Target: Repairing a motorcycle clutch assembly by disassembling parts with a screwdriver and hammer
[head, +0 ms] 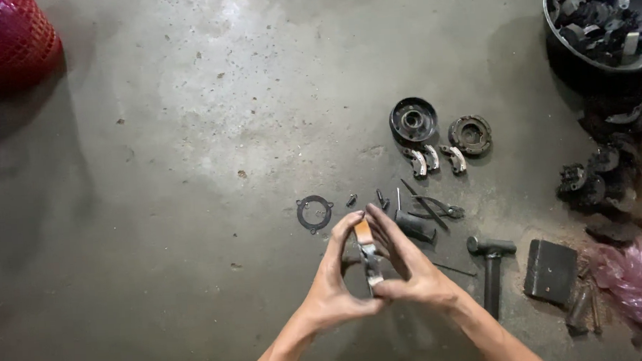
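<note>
Over the concrete floor, both my hands hold one small curved metal shoe with an orange-brown lining [367,245] between them. My left hand [337,275] pinches its left side with fingertips and thumb. My right hand [405,263] grips its right side, fingers stretched up along it. The part stands on edge, lining end pointing away from me. Just beyond my fingers lie a thin black ring gasket [314,213], a couple of small bolts [351,199] and a pair of pliers [438,211].
A black round drum [413,120] and a round clutch piece [470,134] lie further off with three similar shoes [432,158]. A hammer [491,263] and dark metal block [550,270] sit right. A black basin of parts [602,21] is top right, a red basket [8,39] top left.
</note>
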